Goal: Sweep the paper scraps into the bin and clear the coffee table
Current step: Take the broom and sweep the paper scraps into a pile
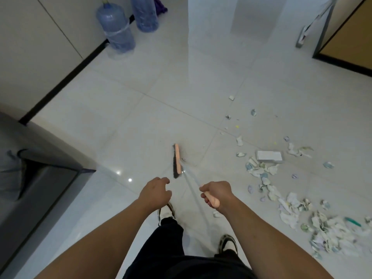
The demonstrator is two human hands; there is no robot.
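Note:
A broom (177,161) with a peach head and dark bristles rests on the pale tiled floor ahead of me. My right hand (218,193) is closed around the peach grip at the top of its silvery handle. My left hand (156,191) hovers just left of the handle, fingers curled and apart, holding nothing. Crumpled paper scraps (289,200) lie scattered in a band to the right of the broom, thickest at the lower right. A small white box (269,156) lies among them. No bin is in view.
A dark grey sofa or table edge (40,168) fills the left side. Two blue water jugs (117,29) stand by the far wall. A wooden door frame (342,37) and a leaning mop (304,35) are at the top right. My feet (227,243) stand below the broom.

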